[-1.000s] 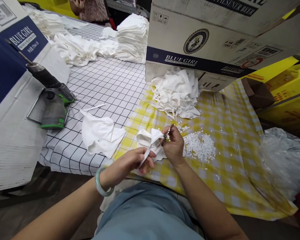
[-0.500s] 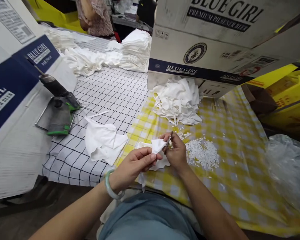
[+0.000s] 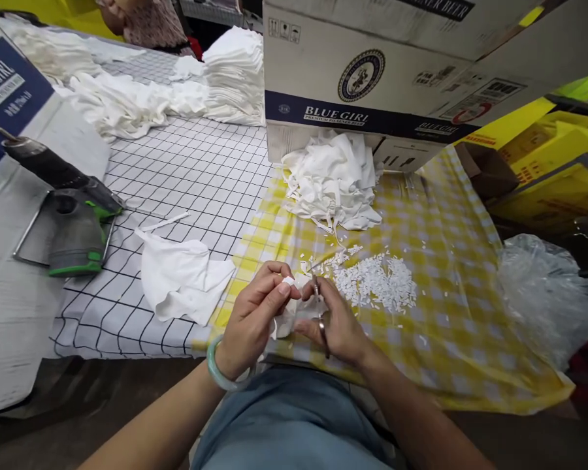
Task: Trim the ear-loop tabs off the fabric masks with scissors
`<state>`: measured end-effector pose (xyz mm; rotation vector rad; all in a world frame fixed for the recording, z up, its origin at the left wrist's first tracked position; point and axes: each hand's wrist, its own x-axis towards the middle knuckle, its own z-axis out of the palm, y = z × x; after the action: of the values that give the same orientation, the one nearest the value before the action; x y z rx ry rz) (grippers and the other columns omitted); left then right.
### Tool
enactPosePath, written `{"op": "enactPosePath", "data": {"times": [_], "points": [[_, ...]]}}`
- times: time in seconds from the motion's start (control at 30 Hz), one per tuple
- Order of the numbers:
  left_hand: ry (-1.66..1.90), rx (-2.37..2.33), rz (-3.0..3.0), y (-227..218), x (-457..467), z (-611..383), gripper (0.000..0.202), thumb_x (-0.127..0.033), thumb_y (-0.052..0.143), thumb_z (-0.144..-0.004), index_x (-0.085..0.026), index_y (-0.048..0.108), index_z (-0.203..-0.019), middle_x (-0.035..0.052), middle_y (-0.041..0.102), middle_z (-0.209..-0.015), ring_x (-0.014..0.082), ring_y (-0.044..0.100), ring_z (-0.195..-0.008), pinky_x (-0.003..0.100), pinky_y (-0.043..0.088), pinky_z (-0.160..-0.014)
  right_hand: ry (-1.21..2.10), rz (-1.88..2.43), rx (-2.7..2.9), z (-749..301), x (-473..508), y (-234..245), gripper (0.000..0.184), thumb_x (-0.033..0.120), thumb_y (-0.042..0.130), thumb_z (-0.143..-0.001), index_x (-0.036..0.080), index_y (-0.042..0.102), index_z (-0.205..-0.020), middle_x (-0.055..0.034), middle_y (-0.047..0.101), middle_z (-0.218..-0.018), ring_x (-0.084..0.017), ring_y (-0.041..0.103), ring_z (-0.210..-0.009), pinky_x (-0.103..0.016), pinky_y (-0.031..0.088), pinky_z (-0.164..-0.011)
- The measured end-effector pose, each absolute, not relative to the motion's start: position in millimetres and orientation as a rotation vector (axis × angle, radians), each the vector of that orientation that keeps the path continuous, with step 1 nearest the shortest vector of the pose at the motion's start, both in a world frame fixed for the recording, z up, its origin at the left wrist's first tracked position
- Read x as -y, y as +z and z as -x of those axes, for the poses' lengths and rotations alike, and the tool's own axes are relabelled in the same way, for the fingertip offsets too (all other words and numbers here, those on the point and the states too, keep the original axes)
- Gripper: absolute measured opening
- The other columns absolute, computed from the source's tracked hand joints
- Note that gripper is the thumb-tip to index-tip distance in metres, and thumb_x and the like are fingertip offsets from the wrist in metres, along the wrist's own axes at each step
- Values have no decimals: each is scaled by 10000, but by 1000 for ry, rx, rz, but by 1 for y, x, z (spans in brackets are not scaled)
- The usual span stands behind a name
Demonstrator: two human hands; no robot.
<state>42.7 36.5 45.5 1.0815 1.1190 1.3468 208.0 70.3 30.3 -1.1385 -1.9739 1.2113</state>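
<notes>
My left hand (image 3: 255, 313), with a green bangle on its wrist, pinches a small white cloth piece (image 3: 290, 314) at the table's near edge. My right hand (image 3: 337, 321) grips small metal scissors (image 3: 319, 313), whose blades meet the cloth between the two hands. Most of the cloth is hidden behind my fingers. A heap of tiny white snippets (image 3: 375, 284) lies just right of my hands on the yellow checked tablecloth (image 3: 445, 313). Loose white cloth pieces (image 3: 181, 277) lie to the left on the black-grid cloth (image 3: 196, 170).
A pile of white cloth (image 3: 334, 179) spills from under a Blue Girl carton (image 3: 372, 72). A green cordless drill (image 3: 71, 219) rests at left on cardboard. Folded white stacks (image 3: 235, 75) and another person sit at the far side. A clear plastic bag (image 3: 549, 294) is at right.
Both hands have drawn closer to my body and lower. The cloth piece, spread out before, is now bunched up between my fingers, and the scissors point down into it.
</notes>
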Motion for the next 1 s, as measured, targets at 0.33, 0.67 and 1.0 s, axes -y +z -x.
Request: {"op": "enactPosePath", "data": {"times": [0.33,0.67,1.0], "points": [[1348,-1125,-1347,42,-31,-53,281,-286,463,-977,-196,621,-763,90,508,-990,241,457,-1100,369,427,-974,828,1175,2311,-225,-71,49,501,645,743,-677,208,509,-608,-15,545,-639,-183,478,-688,-339,354,-708],[1305,-1130,-1423,40,-30,-54,306,-271,420,-987,-210,577,-732,87,494,-914,244,446,-1052,376,435,-910,799,1170,2333,-227,-72,49,516,643,742,-679,205,495,-563,2,509,-585,-158,457,-636,-334,360,-709],[1306,-1114,-1577,42,-31,-57,298,-225,400,-993,-205,580,-756,84,512,-878,235,433,-1058,373,415,-905,763,1140,2336,-228,-73,48,487,573,745,-697,209,456,-555,15,519,-545,-147,446,-604,-337,347,-704]]}}
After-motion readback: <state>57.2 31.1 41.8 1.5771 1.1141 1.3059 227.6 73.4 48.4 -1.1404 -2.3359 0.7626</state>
